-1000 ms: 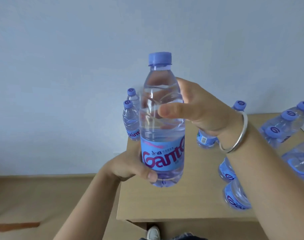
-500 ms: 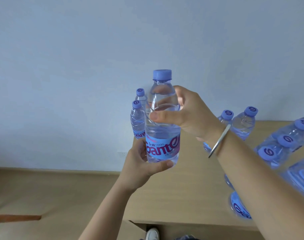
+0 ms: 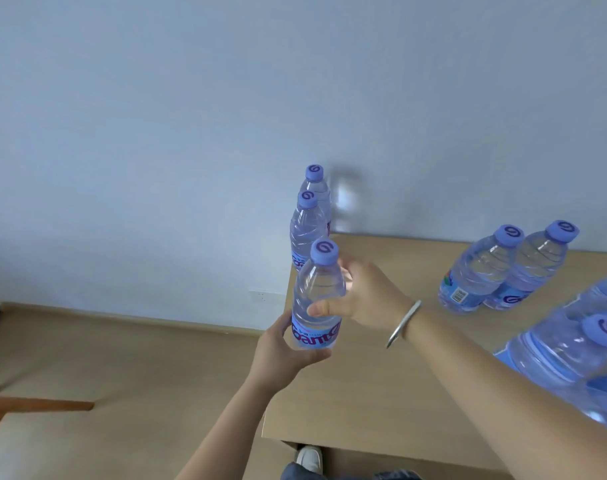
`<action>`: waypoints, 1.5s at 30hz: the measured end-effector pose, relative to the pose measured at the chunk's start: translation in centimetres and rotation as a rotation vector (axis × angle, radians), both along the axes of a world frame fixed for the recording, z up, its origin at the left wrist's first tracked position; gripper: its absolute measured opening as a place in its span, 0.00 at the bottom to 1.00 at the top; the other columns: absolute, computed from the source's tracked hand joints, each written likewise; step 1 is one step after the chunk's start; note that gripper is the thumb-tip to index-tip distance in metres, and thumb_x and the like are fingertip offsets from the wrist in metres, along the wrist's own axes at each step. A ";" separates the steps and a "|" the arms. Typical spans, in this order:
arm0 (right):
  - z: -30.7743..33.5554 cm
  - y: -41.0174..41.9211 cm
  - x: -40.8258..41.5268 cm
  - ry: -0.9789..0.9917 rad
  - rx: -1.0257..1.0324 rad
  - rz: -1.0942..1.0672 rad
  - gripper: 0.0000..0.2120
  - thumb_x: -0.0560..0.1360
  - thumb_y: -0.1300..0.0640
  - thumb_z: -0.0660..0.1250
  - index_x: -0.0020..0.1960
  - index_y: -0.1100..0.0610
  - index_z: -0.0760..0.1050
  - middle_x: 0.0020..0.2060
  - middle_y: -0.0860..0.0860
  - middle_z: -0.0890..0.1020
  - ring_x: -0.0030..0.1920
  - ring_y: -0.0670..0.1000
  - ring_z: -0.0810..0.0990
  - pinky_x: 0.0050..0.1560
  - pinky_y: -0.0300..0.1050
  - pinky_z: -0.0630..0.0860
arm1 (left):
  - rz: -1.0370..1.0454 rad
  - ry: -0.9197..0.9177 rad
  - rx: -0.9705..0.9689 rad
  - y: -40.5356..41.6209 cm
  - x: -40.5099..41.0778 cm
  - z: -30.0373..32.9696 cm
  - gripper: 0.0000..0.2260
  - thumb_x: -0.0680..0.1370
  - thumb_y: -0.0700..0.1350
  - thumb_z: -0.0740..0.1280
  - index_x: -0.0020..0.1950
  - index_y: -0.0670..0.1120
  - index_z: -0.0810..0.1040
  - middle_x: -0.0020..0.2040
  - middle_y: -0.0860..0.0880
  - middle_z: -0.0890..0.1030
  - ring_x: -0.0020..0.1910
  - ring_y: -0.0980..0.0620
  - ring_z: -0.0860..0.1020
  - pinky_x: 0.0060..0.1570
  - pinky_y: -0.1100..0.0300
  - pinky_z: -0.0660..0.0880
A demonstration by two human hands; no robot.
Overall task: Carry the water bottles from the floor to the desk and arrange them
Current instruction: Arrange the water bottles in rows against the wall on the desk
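The left hand cups the base of a clear plastic water bottle with a purple cap at the left edge of the light wooden bench; the right hand wraps its middle, fingers curled.

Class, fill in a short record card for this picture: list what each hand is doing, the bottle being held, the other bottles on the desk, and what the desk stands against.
Held bottle: water bottle, upright, capped, at the desk's left edge
Left hand: left hand grips the label end
Right hand: right hand grips the upper body
Row behind: two bottles upright at the far left corner
Right side: pair of bottles standing together; more at the frame edge
Desk: desk, wooden, against a pale wall
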State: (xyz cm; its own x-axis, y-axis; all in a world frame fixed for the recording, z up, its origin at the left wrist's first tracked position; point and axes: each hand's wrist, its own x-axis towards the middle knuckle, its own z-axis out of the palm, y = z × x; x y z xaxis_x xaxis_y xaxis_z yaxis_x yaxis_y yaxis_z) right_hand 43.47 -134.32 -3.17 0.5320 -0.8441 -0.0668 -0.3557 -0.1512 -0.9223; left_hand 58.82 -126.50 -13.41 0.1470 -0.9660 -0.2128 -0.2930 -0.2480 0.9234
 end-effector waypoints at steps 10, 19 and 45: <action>-2.7 -2.6 3.9 0.068 -0.059 -0.048 0.19 0.61 0.60 0.78 0.47 0.51 0.73 0.47 0.51 0.81 0.44 0.44 0.78 0.43 0.26 0.72 | -0.005 -0.025 0.071 -4.2 2.7 -3.3 0.24 0.58 0.48 0.80 0.49 0.61 0.76 0.42 0.66 0.82 0.43 0.67 0.78 0.37 0.74 0.71; -3.1 -5.6 4.6 0.143 -0.071 -0.094 0.23 0.61 0.58 0.77 0.54 0.55 0.75 0.51 0.52 0.80 0.52 0.48 0.78 0.51 0.38 0.76 | -0.005 0.048 0.080 -8.3 3.6 -4.5 0.27 0.59 0.45 0.80 0.55 0.57 0.77 0.43 0.67 0.81 0.43 0.72 0.76 0.38 0.81 0.68; -3.6 -4.8 3.5 0.227 -0.086 -0.131 0.37 0.65 0.51 0.76 0.70 0.51 0.63 0.61 0.45 0.73 0.60 0.46 0.72 0.59 0.39 0.68 | 0.022 -0.033 0.140 -8.7 3.0 -4.2 0.32 0.62 0.49 0.79 0.63 0.56 0.72 0.51 0.60 0.80 0.54 0.55 0.78 0.43 0.67 0.71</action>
State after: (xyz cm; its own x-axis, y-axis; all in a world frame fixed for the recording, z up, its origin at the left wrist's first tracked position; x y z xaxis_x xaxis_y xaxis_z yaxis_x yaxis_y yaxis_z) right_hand 47.00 -139.15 -6.75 0.3979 -0.9123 -0.0969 -0.5737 -0.1650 -0.8022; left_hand 61.82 -135.23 -17.63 0.1775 -0.9237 -0.3396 -0.3158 -0.3803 0.8693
